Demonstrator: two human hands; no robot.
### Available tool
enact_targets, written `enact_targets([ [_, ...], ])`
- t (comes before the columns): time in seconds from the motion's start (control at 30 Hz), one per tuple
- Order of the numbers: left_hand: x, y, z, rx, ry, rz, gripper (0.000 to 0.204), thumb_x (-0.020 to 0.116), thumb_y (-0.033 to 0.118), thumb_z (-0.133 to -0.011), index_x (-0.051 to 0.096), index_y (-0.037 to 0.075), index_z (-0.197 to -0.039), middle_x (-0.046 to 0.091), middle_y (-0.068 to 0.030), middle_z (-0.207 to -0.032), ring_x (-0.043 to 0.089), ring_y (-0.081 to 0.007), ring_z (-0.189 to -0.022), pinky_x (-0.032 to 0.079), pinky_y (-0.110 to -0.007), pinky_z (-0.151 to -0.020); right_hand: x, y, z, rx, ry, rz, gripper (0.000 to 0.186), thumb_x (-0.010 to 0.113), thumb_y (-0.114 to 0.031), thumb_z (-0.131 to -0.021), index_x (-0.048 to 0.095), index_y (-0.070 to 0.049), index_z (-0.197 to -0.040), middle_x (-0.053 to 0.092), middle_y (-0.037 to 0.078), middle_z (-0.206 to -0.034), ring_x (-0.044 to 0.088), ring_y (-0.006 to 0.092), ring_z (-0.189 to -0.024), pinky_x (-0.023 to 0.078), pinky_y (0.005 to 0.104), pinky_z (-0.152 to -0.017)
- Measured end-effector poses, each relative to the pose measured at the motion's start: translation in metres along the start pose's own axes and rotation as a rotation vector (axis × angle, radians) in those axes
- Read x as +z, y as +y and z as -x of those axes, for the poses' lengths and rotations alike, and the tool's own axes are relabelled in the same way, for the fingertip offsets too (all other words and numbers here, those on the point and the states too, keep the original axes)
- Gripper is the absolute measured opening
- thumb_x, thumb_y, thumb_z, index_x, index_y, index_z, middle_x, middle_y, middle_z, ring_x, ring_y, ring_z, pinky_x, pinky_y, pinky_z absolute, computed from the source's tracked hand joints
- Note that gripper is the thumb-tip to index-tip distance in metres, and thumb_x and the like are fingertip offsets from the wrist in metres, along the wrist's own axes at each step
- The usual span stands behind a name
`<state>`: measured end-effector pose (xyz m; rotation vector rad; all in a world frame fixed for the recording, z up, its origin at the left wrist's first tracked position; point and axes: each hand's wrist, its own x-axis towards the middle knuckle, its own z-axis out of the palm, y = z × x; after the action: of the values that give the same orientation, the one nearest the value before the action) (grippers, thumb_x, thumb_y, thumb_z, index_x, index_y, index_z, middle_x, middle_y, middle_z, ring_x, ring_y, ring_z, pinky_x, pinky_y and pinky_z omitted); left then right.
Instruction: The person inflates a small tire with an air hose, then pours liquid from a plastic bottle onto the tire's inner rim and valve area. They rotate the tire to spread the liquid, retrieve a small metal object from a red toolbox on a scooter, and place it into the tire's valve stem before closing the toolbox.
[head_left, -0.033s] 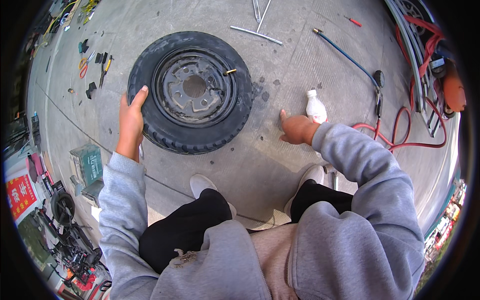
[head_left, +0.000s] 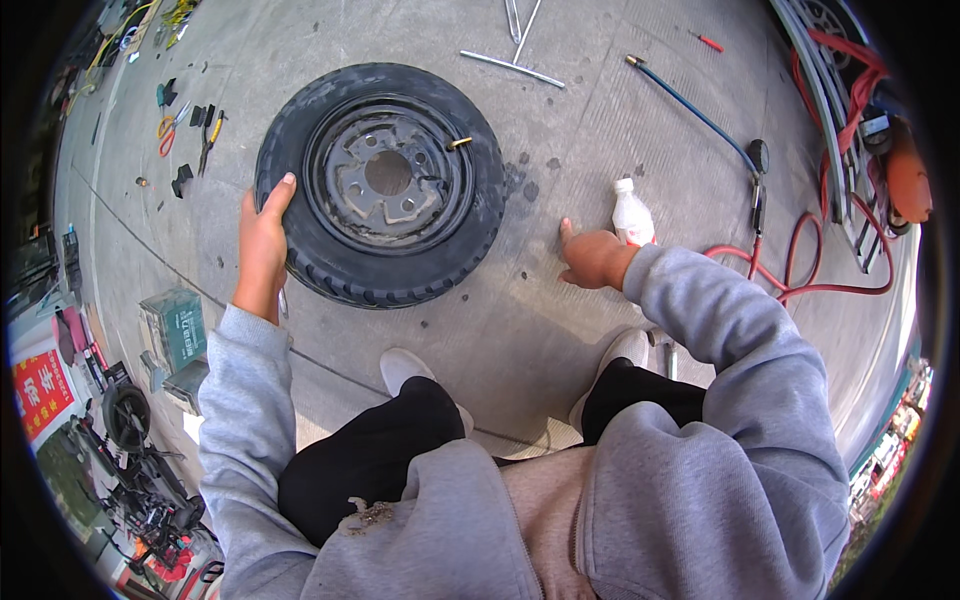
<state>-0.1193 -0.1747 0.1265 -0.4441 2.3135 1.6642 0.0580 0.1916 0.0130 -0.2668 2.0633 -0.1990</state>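
Note:
A black tyre (head_left: 390, 285) on a dark steel wheel rim (head_left: 372, 215) stands or lies in front of me, its face toward me. A brass-coloured valve stem (head_left: 459, 144) sticks out of the rim's upper right. My left hand (head_left: 263, 235) grips the tyre's left edge, thumb on the sidewall and fingers hidden behind the tread. My right hand (head_left: 597, 258) is apart from the tyre, to its right, holding nothing visible, with thumb and fingertips spread. Just behind its wrist, a white plastic bottle (head_left: 631, 214) is partly covered by my sleeve.
A metal cross wrench (head_left: 513, 66) lies beyond the tyre. On the right are a pressure gauge (head_left: 758, 156) with a blue tube (head_left: 695, 110), a red air hose (head_left: 840, 291) and a red-handled tool (head_left: 711, 44). Scissors (head_left: 168, 132), pliers (head_left: 209, 140) and a greenish box (head_left: 172, 328) lie left.

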Motion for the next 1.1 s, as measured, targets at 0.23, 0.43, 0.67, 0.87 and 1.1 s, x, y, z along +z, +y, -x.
enact_targets([
  [0.23, -0.016, -0.042, 0.0, -0.181, -0.004, 0.167, 0.064, 0.07, 0.033, -0.092, 0.044, -0.007, -0.136, 0.06, -0.0209, -0.126, 0.065, -0.0287, -0.107, 0.055, -0.038, -0.09, 0.002, -0.003, -0.003, -0.002, -0.03, 0.027, 0.105, 0.066, -0.045, -0.092, 0.009, 0.025, -0.146, 0.071, 0.024, -0.098, 0.071, 0.0382, -0.091, 0.055, 0.0444, -0.078],
  [0.43, -0.021, -0.079, 0.012, -0.28, -0.08, 0.359, 0.06, 0.067, 0.034, -0.095, 0.044, -0.003, -0.137, 0.061, -0.0168, -0.124, 0.066, -0.0267, -0.106, 0.057, -0.039, -0.091, 0.0, -0.006, -0.005, 0.005, -0.022, 0.024, 0.107, 0.068, -0.045, -0.091, 0.009, 0.025, -0.145, 0.071, 0.024, -0.1, 0.071, 0.0381, -0.094, 0.055, 0.0437, -0.081],
  [0.67, -0.023, -0.088, 0.011, -0.296, -0.041, 0.311, 0.06, 0.068, 0.034, -0.094, 0.044, -0.002, -0.136, 0.061, -0.0168, -0.124, 0.065, -0.0268, -0.108, 0.056, -0.039, -0.091, 0.001, -0.005, -0.005, -0.001, -0.004, 0.021, 0.109, 0.069, -0.046, -0.09, 0.008, 0.025, -0.146, 0.071, 0.026, -0.101, 0.07, 0.0377, -0.097, 0.055, 0.0428, -0.083],
  [0.87, -0.023, -0.086, 0.01, -0.275, -0.072, 0.316, 0.064, 0.069, 0.036, -0.093, 0.043, -0.003, -0.137, 0.06, -0.0182, -0.126, 0.064, -0.0274, -0.109, 0.056, -0.039, -0.092, 0.003, -0.003, -0.007, 0.0, 0.0, 0.014, 0.109, 0.07, -0.046, -0.089, 0.009, 0.025, -0.145, 0.071, 0.026, -0.101, 0.071, 0.0376, -0.097, 0.055, 0.0428, -0.083],
  [1.1, -0.018, -0.051, 0.003, -0.269, -0.024, 0.213, 0.064, 0.071, 0.034, -0.091, 0.046, -0.008, -0.133, 0.061, -0.0215, -0.123, 0.066, -0.0297, -0.105, 0.058, -0.039, -0.086, 0.004, -0.006, -0.005, 0.007, -0.002, 0.012, 0.11, 0.071, -0.045, -0.089, 0.008, 0.025, -0.146, 0.07, 0.027, -0.102, 0.07, 0.0377, -0.098, 0.055, 0.0428, -0.083],
])
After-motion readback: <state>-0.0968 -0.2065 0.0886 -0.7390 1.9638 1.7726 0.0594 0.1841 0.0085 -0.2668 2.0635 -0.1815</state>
